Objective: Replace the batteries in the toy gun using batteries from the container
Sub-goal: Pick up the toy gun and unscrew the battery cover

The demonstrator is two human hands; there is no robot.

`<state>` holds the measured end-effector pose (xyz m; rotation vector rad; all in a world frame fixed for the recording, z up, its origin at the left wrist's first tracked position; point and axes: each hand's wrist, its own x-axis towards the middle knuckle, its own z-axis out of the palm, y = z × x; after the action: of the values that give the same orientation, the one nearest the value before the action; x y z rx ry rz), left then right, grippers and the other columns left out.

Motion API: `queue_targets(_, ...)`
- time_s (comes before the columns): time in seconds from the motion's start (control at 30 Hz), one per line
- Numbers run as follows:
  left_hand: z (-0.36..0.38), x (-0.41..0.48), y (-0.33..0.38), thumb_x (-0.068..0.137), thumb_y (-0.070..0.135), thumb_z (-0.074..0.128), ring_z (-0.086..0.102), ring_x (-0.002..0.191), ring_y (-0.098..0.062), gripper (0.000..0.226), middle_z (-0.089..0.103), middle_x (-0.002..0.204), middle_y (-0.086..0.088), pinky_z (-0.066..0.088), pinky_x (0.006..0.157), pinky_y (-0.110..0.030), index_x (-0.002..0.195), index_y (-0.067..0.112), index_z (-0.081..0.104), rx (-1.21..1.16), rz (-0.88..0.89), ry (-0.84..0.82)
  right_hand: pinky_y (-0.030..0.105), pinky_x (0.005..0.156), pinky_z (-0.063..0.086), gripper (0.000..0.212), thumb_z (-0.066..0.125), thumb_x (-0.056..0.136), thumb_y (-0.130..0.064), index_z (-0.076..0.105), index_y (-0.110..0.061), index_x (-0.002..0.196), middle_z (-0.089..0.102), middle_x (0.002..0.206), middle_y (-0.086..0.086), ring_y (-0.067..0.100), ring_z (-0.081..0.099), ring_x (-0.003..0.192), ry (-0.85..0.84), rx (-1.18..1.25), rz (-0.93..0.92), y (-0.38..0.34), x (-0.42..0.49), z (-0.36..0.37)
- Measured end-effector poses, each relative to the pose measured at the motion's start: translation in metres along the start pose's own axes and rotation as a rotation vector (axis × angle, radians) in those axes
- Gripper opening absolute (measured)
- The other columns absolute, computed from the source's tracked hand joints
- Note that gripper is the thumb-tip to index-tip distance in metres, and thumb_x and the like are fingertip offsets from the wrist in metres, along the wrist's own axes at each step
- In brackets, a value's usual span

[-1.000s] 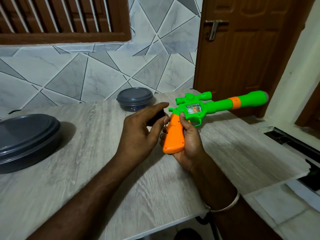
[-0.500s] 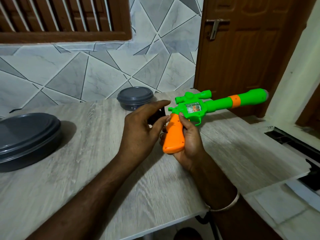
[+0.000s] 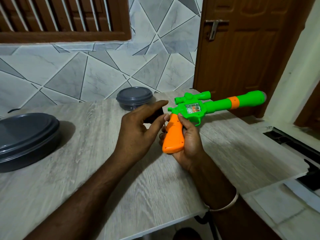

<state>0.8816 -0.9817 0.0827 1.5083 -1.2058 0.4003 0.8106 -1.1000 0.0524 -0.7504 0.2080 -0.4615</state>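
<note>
**Bright green and orange among greys and browns**

The toy gun [image 3: 214,108] is bright green along its body, scope and barrel. It has a solid orange handle [image 3: 173,135] and an orange band [image 3: 233,103] round the barrel. A clear window [image 3: 193,108] in its side shows orange and pale bits inside. The tabletop [image 3: 86,153] is pale grey with a streaky wood-grain pattern. The small round container [image 3: 134,97] and the large container [image 3: 26,135] are both plain dark grey. The wall tiles [image 3: 103,75] are whitish grey with faint marble veining. Dark lines cut them into triangles, some a deeper grey. The door [image 3: 242,66] is reddish brown with a silvery lever [image 3: 213,30], and the slatted shutter [image 3: 60,16] is a similar brown. A wristband [image 3: 228,205] is off-white.
</note>
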Motion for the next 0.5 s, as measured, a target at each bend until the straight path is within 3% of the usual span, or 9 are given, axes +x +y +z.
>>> queue_targets(0.1,0.0002,0.0,-0.0001,0.095,0.007,0.068,0.072,0.103,-0.008,0.039,0.075,0.11,0.0,0.058,0.092,-0.029,0.132,0.017,0.067,-0.048,-0.025,-0.041,0.03,0.059,0.047,0.032,0.047,0.097,-0.035,0.058,-0.011,0.114,0.057,0.078,0.011,0.022,0.055,0.062,0.015,-0.017,-0.009,0.0005,0.0003,-0.001)
queue_targets(0.3,0.0018,0.0019,0.0003,0.09,0.014,0.077,0.071,0.088,-0.006,0.035,0.073,0.098,0.003,0.057,0.078,-0.019,0.124,0.019,0.072,0.05,0.015,0.022,0.031,0.061,0.046,0.027,0.048,0.095,-0.028,0.057,-0.011,0.113,0.056,0.08,0.011,0.022,0.056,0.063,0.006,-0.024,-0.006,0.0016,0.0002,-0.0015)
queue_targets(0.5,0.0019,0.0006,0.0008,0.094,0.006,0.07,0.073,0.097,-0.009,0.037,0.075,0.106,0.001,0.059,0.088,-0.027,0.13,0.016,0.069,-0.016,0.004,-0.033,0.031,0.06,0.047,0.028,0.046,0.094,-0.024,0.059,-0.009,0.114,0.058,0.078,0.011,0.023,0.055,0.064,0.028,-0.03,-0.011,0.0015,-0.0004,-0.0007)
